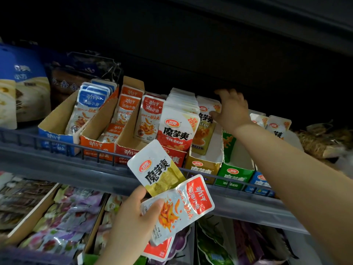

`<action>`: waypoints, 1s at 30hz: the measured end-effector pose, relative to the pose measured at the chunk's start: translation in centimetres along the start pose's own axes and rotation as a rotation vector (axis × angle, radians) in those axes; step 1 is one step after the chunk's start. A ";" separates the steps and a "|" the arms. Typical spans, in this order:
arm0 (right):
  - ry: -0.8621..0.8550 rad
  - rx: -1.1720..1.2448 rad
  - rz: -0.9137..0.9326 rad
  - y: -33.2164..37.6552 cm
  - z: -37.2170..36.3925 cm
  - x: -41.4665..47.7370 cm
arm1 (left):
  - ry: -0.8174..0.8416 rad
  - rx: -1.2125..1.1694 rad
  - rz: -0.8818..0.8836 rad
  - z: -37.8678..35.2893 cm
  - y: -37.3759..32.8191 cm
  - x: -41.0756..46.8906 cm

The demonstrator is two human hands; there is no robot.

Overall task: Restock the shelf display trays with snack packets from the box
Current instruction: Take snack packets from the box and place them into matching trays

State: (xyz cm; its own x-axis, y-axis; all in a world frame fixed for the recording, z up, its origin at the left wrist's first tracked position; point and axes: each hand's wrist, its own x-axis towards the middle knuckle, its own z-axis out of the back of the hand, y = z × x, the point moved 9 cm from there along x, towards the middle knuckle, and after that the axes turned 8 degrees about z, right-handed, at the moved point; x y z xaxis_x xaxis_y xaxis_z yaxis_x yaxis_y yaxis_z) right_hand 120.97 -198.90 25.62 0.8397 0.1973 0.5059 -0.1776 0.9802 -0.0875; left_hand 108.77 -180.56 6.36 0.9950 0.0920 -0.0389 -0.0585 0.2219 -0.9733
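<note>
A shop is being shown. Small snack packets (177, 127) are being displayed upright in rows inside torn-open cardboard display trays (57, 138), which are being lined up side by side behind the wire rail (11, 138) of a grey shelf (57, 165). Larger bags (24, 92) are being stocked at the far left, and more packaged goods (65, 217) are being kept in cardboard cartons (34, 213) below it.

The right arm stretches up and forward past the yellow tray (202, 167). The right hand (232, 109) is above and behind that tray, fingers spread, thumb touching the top of a standing packet (207, 111). The left hand (133, 217) is raised below and left of the tray, thumb and fingers pinching a fan of loose packets (172, 197).
</note>
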 end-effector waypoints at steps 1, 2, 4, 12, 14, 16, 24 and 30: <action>-0.056 0.042 -0.007 -0.1 0.6 -0.5 | 0.006 -0.001 0.001 -0.1 0.0 0.0; -0.150 0.100 -0.015 -0.2 1.6 -1.3 | 0.010 -0.001 0.001 -0.1 -0.1 0.0; -0.398 0.263 -0.022 -0.6 3.8 -3.8 | 0.017 -0.007 -0.006 -0.2 -0.4 -0.2; 0.012 0.625 0.227 5.2 3.8 -9.0 | 0.040 0.025 -0.075 -0.5 -1.8 -1.3; 0.221 0.644 0.267 6.8 2.8 -10.0 | 0.062 0.076 -0.087 -0.7 -2.2 -1.7; 0.376 0.738 0.144 6.6 1.8 -11.1 | 0.024 0.295 -0.143 -0.9 -2.5 -2.5; 0.678 0.894 -0.258 5.5 -1.0 -15.2 | -0.181 0.918 -0.579 -3.6 -5.7 -6.3; 0.745 0.908 -0.296 5.3 -1.0 -16.3 | -0.160 0.940 -0.568 -4.4 -5.6 -6.9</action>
State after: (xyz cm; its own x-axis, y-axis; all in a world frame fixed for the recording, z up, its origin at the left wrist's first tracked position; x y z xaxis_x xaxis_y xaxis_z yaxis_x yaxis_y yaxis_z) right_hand 106.83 -196.89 16.03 0.9451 0.2215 -0.2401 0.0271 0.6793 0.7333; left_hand 102.58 -186.71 11.07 0.8789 -0.1473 0.4537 0.2968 0.9134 -0.2785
